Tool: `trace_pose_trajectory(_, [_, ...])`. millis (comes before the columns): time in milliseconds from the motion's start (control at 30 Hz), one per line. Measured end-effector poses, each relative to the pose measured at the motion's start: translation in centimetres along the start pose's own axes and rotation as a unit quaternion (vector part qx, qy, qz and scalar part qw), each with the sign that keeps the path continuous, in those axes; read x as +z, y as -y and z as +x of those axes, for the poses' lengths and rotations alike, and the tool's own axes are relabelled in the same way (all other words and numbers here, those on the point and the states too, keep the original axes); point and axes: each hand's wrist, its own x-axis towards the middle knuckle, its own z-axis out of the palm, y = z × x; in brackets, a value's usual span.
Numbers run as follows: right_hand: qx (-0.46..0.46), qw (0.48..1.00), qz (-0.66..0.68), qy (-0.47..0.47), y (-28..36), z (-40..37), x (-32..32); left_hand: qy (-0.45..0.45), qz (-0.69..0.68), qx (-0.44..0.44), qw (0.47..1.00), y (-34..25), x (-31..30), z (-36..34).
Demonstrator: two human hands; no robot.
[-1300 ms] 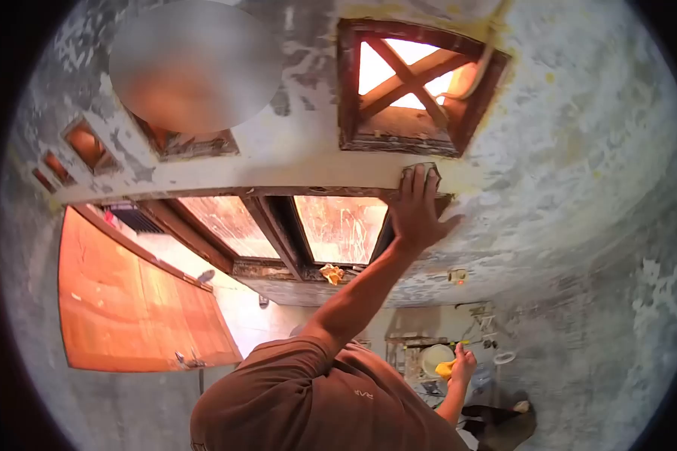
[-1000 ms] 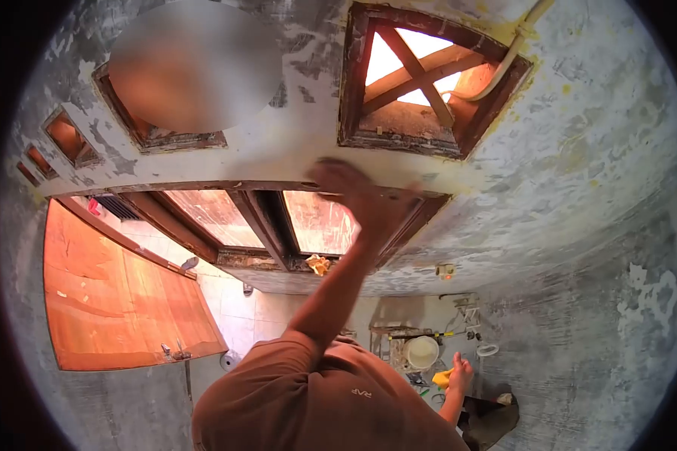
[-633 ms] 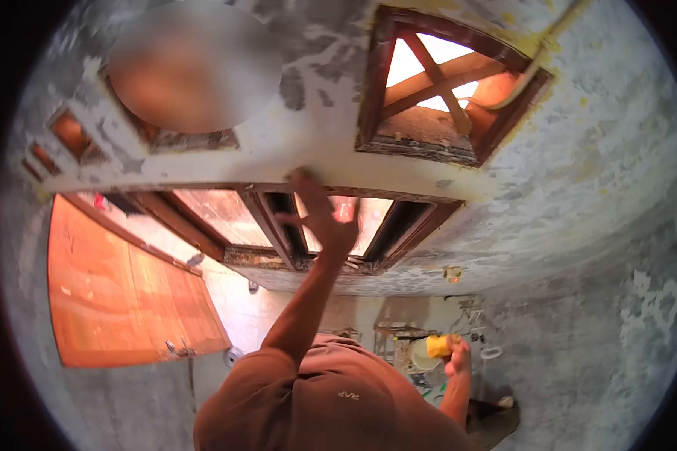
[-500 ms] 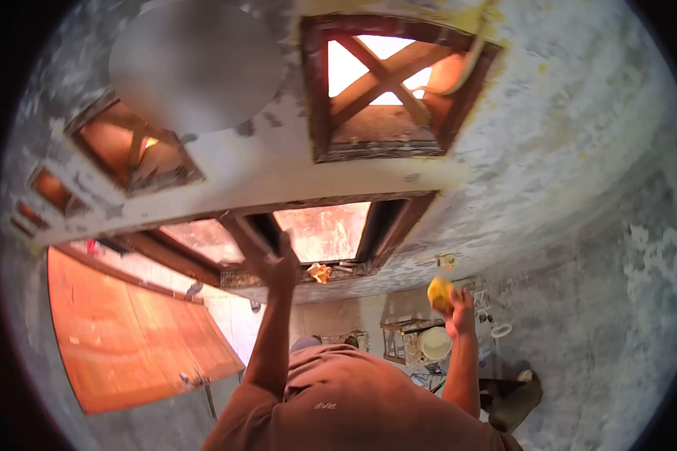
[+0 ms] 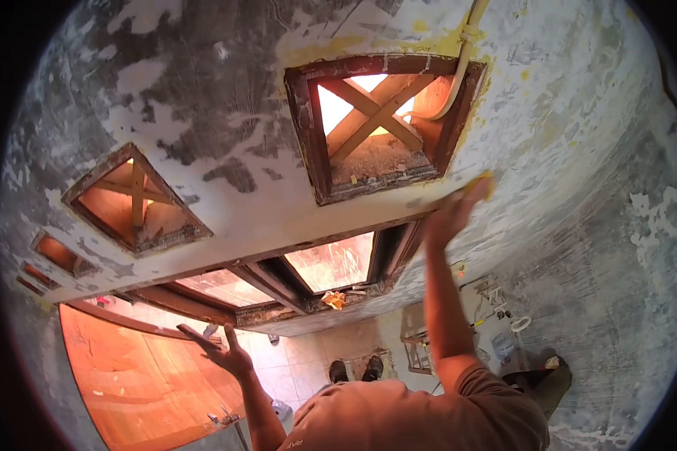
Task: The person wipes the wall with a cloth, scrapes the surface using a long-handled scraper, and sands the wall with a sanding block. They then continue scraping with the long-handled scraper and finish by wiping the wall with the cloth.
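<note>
Pressed to the patchy plastered wall (image 5: 526,158), my right hand (image 5: 455,214) is reaching up near the lower right corner of a vent opening with crossed slats. Its fingers are closed over a palm-sized yellow pad (image 5: 487,183), mostly hidden behind them. My left hand (image 5: 229,357) is lower down at the left, fingers spread and nothing in it. It overlaps the gap between the window frame and the orange-brown wooden door (image 5: 150,376). The dark window frame (image 5: 338,237) runs between my hands, with a crumpled orange-brown scrap (image 5: 334,299) on its sill.
The crossed-slat vent (image 5: 380,128) is above, with a cable (image 5: 462,60) running into it. Smaller vents (image 5: 135,199) line the wall leftward. Below are a dark cloth or bag (image 5: 553,383), a roll of tape (image 5: 520,323) and a metal stand (image 5: 415,353) on the floor.
My right hand has gone up from low at the right to the wall with the yellow pad. My left hand has dropped away from the window frame. The bucket is now out of sight.
</note>
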Motion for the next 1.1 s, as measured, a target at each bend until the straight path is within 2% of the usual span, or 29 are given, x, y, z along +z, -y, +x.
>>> trace_pose_trajectory(33, [0.014,1.0,-0.002,0.013,1.5,-3.3,1.8,0.004,0.033,0.03,0.999,0.5,-0.4,0.7])
trace_pose_trajectory(67, [-0.154,0.978,-0.104,0.099,1.7,-6.6,1.7,0.01,0.066,0.06,0.996,0.9,-0.8,1.2])
trace_pose_trajectory(100, [-0.128,0.976,-0.064,0.163,3.4,-10.1,2.8,0.014,0.009,0.066,0.998,1.3,-0.6,1.8])
trace_pose_trajectory(133, [-0.066,0.981,0.001,0.182,5.6,-14.4,4.3,0.024,0.009,0.073,0.997,1.6,-0.5,2.3])
trace_pose_trajectory(200, [-0.133,0.911,-0.033,0.389,9.1,-17.5,4.9,0.044,-0.075,0.024,0.996,1.7,-0.3,3.2])
trace_pose_trajectory(233, [-0.128,0.915,-0.039,0.381,8.8,-17.5,4.9,0.042,-0.091,0.03,0.995,1.3,-0.1,3.5])
trace_pose_trajectory(267, [-0.145,0.9,-0.069,0.406,8.0,-17.3,4.9,0.024,-0.09,0.061,0.994,1.4,0.1,3.9])
trace_pose_trajectory(300, [-0.162,0.882,-0.098,0.432,7.3,-16.9,4.9,0.027,-0.097,0.049,0.994,1.5,0.0,4.2])
trace_pose_trajectory(333, [-0.167,0.871,-0.178,0.426,7.7,-14.2,4.0,0.03,-0.104,0.034,0.994,1.5,-0.1,4.4])
trace_pose_trajectory(367, [-0.162,0.907,-0.23,0.313,6.0,-13.6,3.7,0.03,-0.131,0.008,0.991,1.3,-0.3,4.5])
trace_pose_trajectory(400, [-0.184,0.947,-0.197,0.177,3.4,-11.7,3.7,0.029,-0.156,-0.021,0.987,1.4,-0.6,4.6])
trace_pose_trajectory(433, [-0.102,0.961,-0.224,0.124,3.9,-8.2,3.3,0.038,-0.073,0.025,0.996,3.8,-1.4,5.2])
trace_pose_trajectory(500, [0.022,0.995,-0.1,0.016,4.3,-3.1,3.0,0.026,-0.08,0.04,0.996,4.5,-2.4,5.5])
trace_pose_trajectory(600, [0.05,0.995,-0.083,-0.022,5.5,-4.4,4.7,0.024,-0.119,0.053,0.991,5.5,-3.9,6.1])
trace_pose_trajectory(633, [0.03,0.993,-0.113,0.01,6.5,-7.2,5.6,0.021,-0.096,0.05,0.994,7.0,-4.5,6.2])
trace_pose_trajectory(667, [0.019,0.972,-0.227,0.063,8.7,-10.7,6.9,0.021,-0.073,0.048,0.996,8.0,-5.0,6.4])
trace_pose_trajectory(700, [-0.027,0.988,-0.099,0.117,8.7,-16.0,7.6,0.02,-0.061,0.059,0.996,8.2,-5.1,6.6])
trace_pose_trajectory(733, [0.026,0.982,0.016,0.186,13.4,-19.6,7.6,0.028,-0.063,0.066,0.995,8.0,-4.7,6.8])
trace_pose_trajectory(767, [-0.007,0.942,-0.027,0.334,14.8,-22.7,7.9,0.031,-0.091,0.049,0.994,7.8,-4.3,6.8])
trace_pose_trajectory(800, [-0.08,0.893,-0.077,0.435,16.7,-23.4,7.9,0.035,-0.117,0.031,0.992,7.7,-4.0,7.1])
trace_pose_trajectory(833, [-0.114,0.922,-0.087,0.36,17.0,-23.9,8.8,0.041,-0.118,0.032,0.992,7.7,-3.7,7.7])
trace_pose_trajectory(867, [-0.11,0.925,-0.091,0.353,16.3,-23.6,8.6,0.042,-0.131,0.019,0.99,7.5,-3.4,8.0])
trace_pose_trajectory(933, [-0.013,0.825,-0.059,0.562,15.2,-18.0,7.1,0.06,-0.146,0.03,0.987,7.2,-3.3,8.8])
trace_pose_trajectory(967, [-0.095,0.897,-0.163,0.4,11.7,-18.1,7.4,0.061,-0.147,0.031,0.987,7.1,-3.3,9.2])
trace_pose_trajectory(1000, [-0.174,0.924,-0.257,0.222,8.1,-18.1,7.7,0.056,-0.135,0.028,0.989,7.0,-3.4,9.3])
trace_pose_trajectory(1033, [-0.079,0.951,-0.253,0.158,7.7,-14.3,7.4,0.049,-0.12,0.024,0.991,6.9,-3.9,9.5])
trace_pose_trajectory(1100, [0.033,0.97,-0.226,0.084,8.1,-6.5,5.3,0.053,-0.122,0.01,0.991,7.0,-4.7,9.9])
